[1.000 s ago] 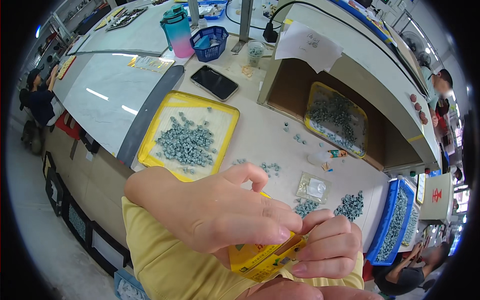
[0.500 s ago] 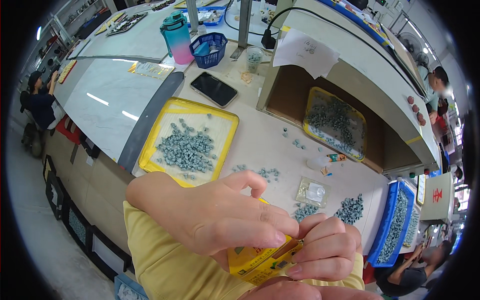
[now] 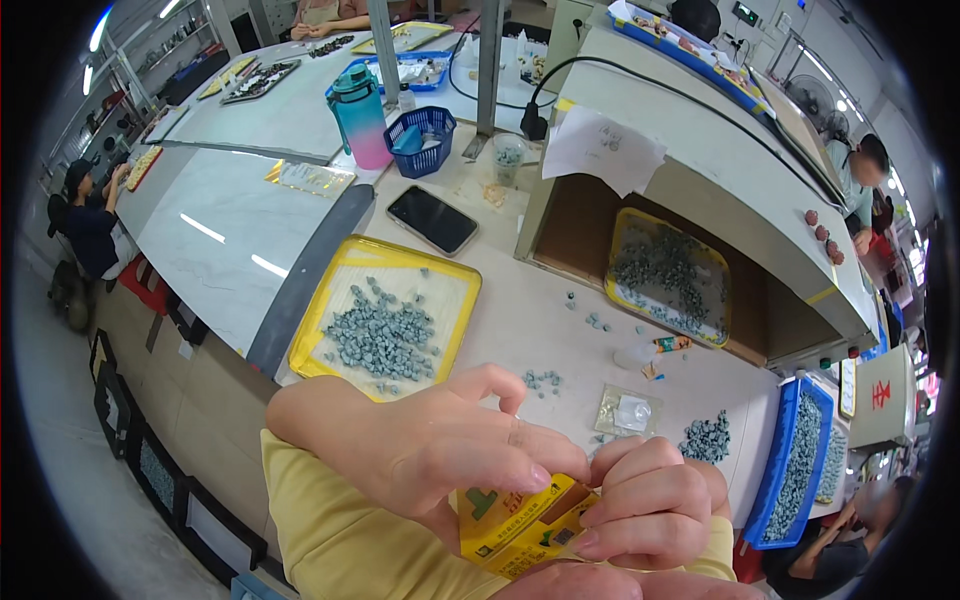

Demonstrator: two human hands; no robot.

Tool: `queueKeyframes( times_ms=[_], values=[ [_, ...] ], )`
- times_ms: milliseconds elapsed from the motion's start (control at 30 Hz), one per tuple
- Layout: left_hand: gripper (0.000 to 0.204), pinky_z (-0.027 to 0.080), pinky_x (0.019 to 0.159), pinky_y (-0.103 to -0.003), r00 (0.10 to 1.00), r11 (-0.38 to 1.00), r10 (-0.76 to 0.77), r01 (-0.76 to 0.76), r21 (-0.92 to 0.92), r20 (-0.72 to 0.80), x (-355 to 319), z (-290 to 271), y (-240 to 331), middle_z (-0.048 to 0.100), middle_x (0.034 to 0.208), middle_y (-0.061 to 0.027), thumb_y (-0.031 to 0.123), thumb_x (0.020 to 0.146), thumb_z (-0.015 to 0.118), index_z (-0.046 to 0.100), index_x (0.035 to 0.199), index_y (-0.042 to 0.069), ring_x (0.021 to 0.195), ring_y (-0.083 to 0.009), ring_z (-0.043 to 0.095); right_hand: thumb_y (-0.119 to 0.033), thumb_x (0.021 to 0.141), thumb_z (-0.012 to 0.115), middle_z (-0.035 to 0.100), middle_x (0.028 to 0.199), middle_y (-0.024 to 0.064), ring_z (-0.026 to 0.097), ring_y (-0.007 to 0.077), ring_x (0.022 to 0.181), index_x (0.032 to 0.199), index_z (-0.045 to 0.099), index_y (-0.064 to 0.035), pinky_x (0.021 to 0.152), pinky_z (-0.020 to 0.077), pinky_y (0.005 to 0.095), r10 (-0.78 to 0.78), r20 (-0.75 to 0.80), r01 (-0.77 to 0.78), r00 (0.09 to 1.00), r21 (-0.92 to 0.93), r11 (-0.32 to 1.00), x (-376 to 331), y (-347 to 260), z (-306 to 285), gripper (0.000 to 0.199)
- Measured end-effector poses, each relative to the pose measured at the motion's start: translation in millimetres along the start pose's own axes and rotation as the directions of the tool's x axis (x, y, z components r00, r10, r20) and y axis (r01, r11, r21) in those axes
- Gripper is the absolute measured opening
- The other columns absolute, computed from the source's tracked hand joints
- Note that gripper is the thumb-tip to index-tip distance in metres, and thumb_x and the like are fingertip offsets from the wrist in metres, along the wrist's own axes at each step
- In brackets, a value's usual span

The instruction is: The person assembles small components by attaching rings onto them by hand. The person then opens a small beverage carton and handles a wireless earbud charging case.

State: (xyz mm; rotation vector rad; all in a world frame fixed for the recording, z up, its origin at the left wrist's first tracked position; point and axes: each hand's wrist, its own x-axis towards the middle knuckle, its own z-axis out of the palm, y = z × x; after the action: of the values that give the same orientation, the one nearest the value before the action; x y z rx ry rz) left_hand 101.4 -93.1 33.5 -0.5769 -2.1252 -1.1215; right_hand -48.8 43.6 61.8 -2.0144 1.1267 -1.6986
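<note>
Both hands grip a small yellow printed carton (image 3: 520, 532), close to me at the lower middle. My left hand (image 3: 465, 440) reaches across its top, fingers bent over the upper face. From the other side my right hand (image 3: 652, 500) closes on the carton's right end, its fingers curled. Part of the carton is hidden under the fingers. Beyond my left hand lies a yellow-rimmed tray (image 3: 465, 315) with many small grey-blue pieces (image 3: 380, 335). A small clear packet (image 3: 628, 410) with a white insert rests just beyond my right hand, beside a heap of dark blue-grey pieces (image 3: 706, 438).
A black phone (image 3: 433, 219), blue basket (image 3: 420, 150), teal-pink bottle (image 3: 360, 120) and clear cup (image 3: 508, 158) stand farther back. The shelf (image 3: 560, 215) holds another yellow-rimmed tray (image 3: 620, 285). A blue bin (image 3: 768, 515) of pieces sits at right. Other people work around the tables.
The view has tilted, so the table appears lower. More of the carton's printed upper face shows between my hands, which both still hold it.
</note>
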Motion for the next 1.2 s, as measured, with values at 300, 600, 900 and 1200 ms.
queueKeyframes(
  times_ms=[300,600,900,1200],
  values=[
    [0.038,0.03,0.07,-0.039,1.0,0.998,0.03,-0.029,0.064,-0.005,-0.1,-7.7,12.1,0.062,0.102,-0.0241,0.022,0.091,0.055,0.029,0.117,0.01,0.086,-0.0271,0.066,-0.014,0.073,0.068,0.053,0.074,0.0039,0.048,0.0153,0.062,0.072,0.061,-0.0073,0.057,0.0466,0.0277,-0.052,-0.049,0.049,0.997,-0.057,0.997,4.8,-7.4,12.9,0.01],
    [0.03,0.032,0.073,-0.043,0.999,0.991,0.039,-0.037,0.129,-0.011,-5.7,-9.2,16.4,0.061,0.106,-0.0238,0.023,0.092,0.051,0.028,0.109,0.011,0.09,-0.03,0.066,-0.016,0.076,0.065,0.054,0.074,0.0045,0.048,0.015,0.063,0.069,0.061,-0.0066,0.059,0.0458,0.0285,-0.006,-0.054,0.004,0.999,-0.034,0.999,4.1,-11.8,18.7,0.012],
    [0.027,0.032,0.076,-0.044,1.0,0.99,0.024,-0.025,0.135,0.012,-2.0,-5.2,14.8,0.06,0.109,-0.0243,0.02,0.093,0.049,0.028,0.107,0.012,0.092,-0.0306,0.065,-0.016,0.072,0.069,0.053,0.073,0.0036,0.048,0.0143,0.062,0.07,0.061,-0.0073,0.057,0.0455,0.028,-0.044,-0.129,0.035,0.991,-0.069,0.997,-0.7,-8.3,19.0,0.012],
    [0.048,0.035,0.068,-0.039,0.993,0.991,0.096,-0.089,0.098,-0.072,1.6,1.6,6.0,0.058,0.11,-0.0208,0.011,0.078,0.067,0.036,0.116,0.009,0.09,-0.0256,0.062,-0.015,0.07,0.071,0.053,0.073,0.0029,0.05,0.0139,0.062,0.071,0.062,-0.0082,0.056,0.0462,0.0271,-0.034,0.021,0.035,0.999,-0.062,0.997,1.9,-7.3,-1.7,0.011]
  ],
)
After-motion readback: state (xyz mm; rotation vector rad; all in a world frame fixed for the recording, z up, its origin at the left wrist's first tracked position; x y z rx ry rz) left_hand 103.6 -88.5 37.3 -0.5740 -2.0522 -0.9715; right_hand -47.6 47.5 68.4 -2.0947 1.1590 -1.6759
